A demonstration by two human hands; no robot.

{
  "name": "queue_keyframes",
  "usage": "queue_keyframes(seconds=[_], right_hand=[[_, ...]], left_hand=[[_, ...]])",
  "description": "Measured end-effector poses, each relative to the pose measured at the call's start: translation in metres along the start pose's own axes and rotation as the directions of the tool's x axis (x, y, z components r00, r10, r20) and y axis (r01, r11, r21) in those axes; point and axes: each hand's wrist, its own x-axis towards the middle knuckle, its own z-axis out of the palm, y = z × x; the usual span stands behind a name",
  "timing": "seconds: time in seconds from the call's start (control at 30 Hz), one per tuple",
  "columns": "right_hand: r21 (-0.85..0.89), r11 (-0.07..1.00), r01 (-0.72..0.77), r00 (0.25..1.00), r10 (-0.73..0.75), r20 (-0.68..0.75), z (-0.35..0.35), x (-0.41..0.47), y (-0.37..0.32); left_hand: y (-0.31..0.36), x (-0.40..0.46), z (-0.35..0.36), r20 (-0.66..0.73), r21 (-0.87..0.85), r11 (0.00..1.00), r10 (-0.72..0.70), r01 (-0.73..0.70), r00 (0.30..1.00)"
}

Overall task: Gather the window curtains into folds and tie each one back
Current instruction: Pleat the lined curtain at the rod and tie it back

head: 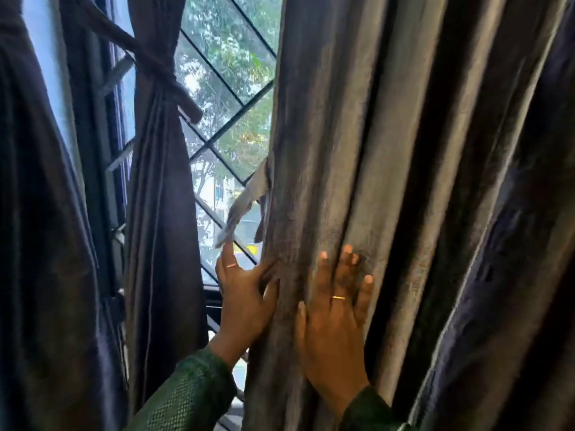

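1. Clearly the work is on the loose curtain [357, 150], which hangs in long vertical folds just right of the diamond window grille [224, 88], the landmark for every place given below.

2. The left hand [245, 301] sits at the curtain's edge nearest the grille. Its thumb presses the front of the cloth and its other fingers go behind the edge, so it seems to cup that edge, probably to draw the folds together. Its forefinger points up and touches the hanging tie strip [241, 209].

3. The right hand [334, 318] lies flat on the front of the same curtain, farther from the grille than the left. Its fingers are straight and slightly spread, pressing the pleats, I judge to keep the gathered folds from springing open.

4. That strip dangles from the curtain's grille-side edge, against the glass, not yet wrapped around anything.

5. Left of the grille, a tied curtain [161, 188] is already bunched and bound by its dark tie-back [161, 70].

6. Count: 3 curtains in view, namely 1 tied, 1 being gathered, and 1 dark curtain [40, 244] at the far left, well beyond the grille; 2 ties; 2 hands, each with 1 ring.
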Motion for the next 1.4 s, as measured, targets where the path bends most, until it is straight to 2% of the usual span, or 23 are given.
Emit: queue_keyframes(seconds=[0.1, 0.17, 0.23, 0.3, 0.37, 0.43, 0.53, 0.63, 0.7, 0.73, 0.8, 0.83, 0.87, 0.93, 1.03, 1.1, 1.2, 1.27, 1.33, 1.4], right_hand=[[0.122, 0.979, -0.166, 0.986, 0.162, 0.045, -0.004, 0.003, 0.000], [0.195, 0.949, -0.247, 0.969, 0.236, 0.077, -0.004, 0.004, 0.004], [0.286, 0.905, -0.314, 0.947, 0.277, 0.160, -0.007, 0.003, 0.006], [0.365, 0.817, -0.446, 0.880, 0.326, 0.345, -0.009, 0.001, 0.005], [0.358, 0.748, -0.559, 0.807, 0.391, 0.443, -0.003, -0.004, 0.008], [0.308, 0.751, -0.584, 0.776, 0.404, 0.485, -0.003, -0.012, 0.008], [0.194, 0.819, -0.539, 0.722, 0.331, 0.608, -0.013, -0.029, -0.014], [0.138, 0.888, -0.439, 0.684, 0.231, 0.692, -0.026, -0.050, -0.038], [0.118, 0.904, -0.410, 0.699, 0.228, 0.678, -0.034, -0.064, -0.045], [0.137, 0.925, -0.355, 0.782, 0.214, 0.586, -0.039, -0.070, -0.044], [0.092, 0.987, -0.135, 0.964, 0.109, 0.244, -0.049, -0.078, -0.037], [0.022, 0.999, -0.047, 0.995, 0.045, 0.085, -0.057, -0.080, -0.031], [-0.025, 0.999, -0.020, 1.000, 0.020, -0.004, -0.063, -0.079, -0.023], [-0.049, 0.991, -0.128, 0.987, 0.122, -0.108, -0.079, -0.071, -0.005], [0.203, 0.875, -0.441, 0.886, 0.460, -0.058, -0.091, -0.050, 0.015], [0.342, 0.777, -0.529, 0.832, 0.555, 0.027, -0.092, -0.041, 0.021], [0.373, 0.666, -0.646, 0.738, 0.671, 0.079, -0.092, -0.033, 0.026], [0.453, 0.558, -0.695, 0.673, 0.727, 0.136, -0.094, -0.029, 0.030], [0.499, 0.529, -0.686, 0.676, 0.718, 0.168, -0.097, -0.029, 0.033], [0.467, 0.587, -0.661, 0.720, 0.671, 0.176, -0.102, -0.036, 0.029]], left_hand=[[-0.007, 0.007, -0.002, 0.144, -0.123, 0.991, -0.040, 0.058, 0.989], [-0.004, 0.006, -0.004, 0.204, -0.181, 0.983, 0.034, 0.004, 0.978], [0.001, 0.002, -0.005, 0.167, -0.240, 0.968, 0.113, -0.071, 0.979], [0.006, -0.004, -0.009, 0.084, -0.247, 0.964, 0.118, -0.094, 0.989], [0.013, -0.013, -0.013, 0.011, -0.265, 0.958, 0.113, -0.106, 0.994], [0.024, -0.023, -0.016, -0.028, -0.294, 0.949, 0.109, -0.113, 0.994], [0.041, -0.033, -0.020, -0.028, -0.376, 0.921, 0.098, -0.101, 0.995], [0.052, -0.041, -0.019, 0.005, -0.368, 0.925, 0.099, -0.090, 0.995], [0.048, -0.043, -0.018, -0.035, -0.321, 0.942, 0.095, -0.101, 0.995], [0.044, -0.043, -0.019, -0.063, -0.300, 0.947, 0.100, -0.114, 0.993], [0.034, -0.041, -0.023, -0.093, -0.248, 0.959, 0.115, -0.134, 0.989], [0.029, -0.040, -0.025, -0.087, -0.221, 0.966, 0.119, -0.136, 0.989], [0.024, -0.038, -0.027, -0.082, -0.191, 0.972, 0.123, -0.137, 0.989], [0.018, -0.037, -0.032, -0.061, -0.147, 0.982, 0.110, -0.118, 0.992], [0.018, -0.038, -0.036, -0.041, -0.120, 0.985, 0.122, -0.126, 0.992], [0.024, -0.041, -0.037, -0.027, -0.140, 0.980, 0.141, -0.143, 0.990], [0.037, -0.050, -0.038, -0.018, -0.169, 0.969, 0.182, -0.182, 0.983], [0.045, -0.057, -0.040, -0.023, -0.192, 0.963, 0.186, -0.187, 0.982], [0.051, -0.062, -0.041, -0.023, -0.211, 0.959, 0.186, -0.187, 0.982], [0.056, -0.065, -0.041, -0.015, -0.224, 0.957, 0.188, -0.187, 0.982]])
